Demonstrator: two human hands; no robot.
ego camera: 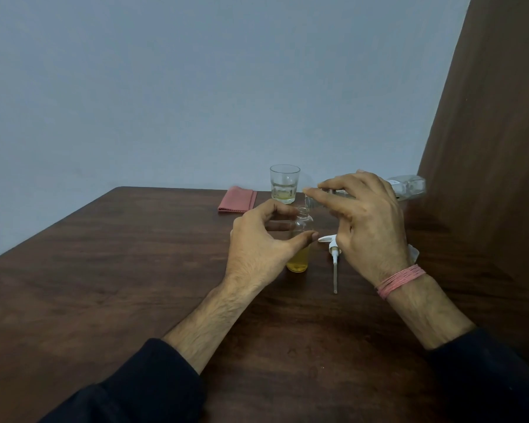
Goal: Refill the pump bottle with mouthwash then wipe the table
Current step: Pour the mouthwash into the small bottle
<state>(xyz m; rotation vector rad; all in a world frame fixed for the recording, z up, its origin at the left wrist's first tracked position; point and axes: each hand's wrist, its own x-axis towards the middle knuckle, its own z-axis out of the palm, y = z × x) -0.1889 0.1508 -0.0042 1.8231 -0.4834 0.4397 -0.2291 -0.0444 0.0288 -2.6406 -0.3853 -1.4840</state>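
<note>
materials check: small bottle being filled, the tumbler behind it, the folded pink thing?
Small bottle: clear, glossy, probably plastic, possibly glass; yellow liquid shows through its wall.
Tumbler: clear glass by the look, with a thick base and bright rim highlights.
Folded pink thing: matte cloth, with soft edges and no shine.

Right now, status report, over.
Left hand steadies small bottle. Right hand tips clear bottle over its neck. Pump lies beside it.

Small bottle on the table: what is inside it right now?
The small bottle holds yellow liquid in its lower part, clear above, its neck open. The left hand grips it, and its thumb hides part of the middle, so the exact level is uncertain.
</note>
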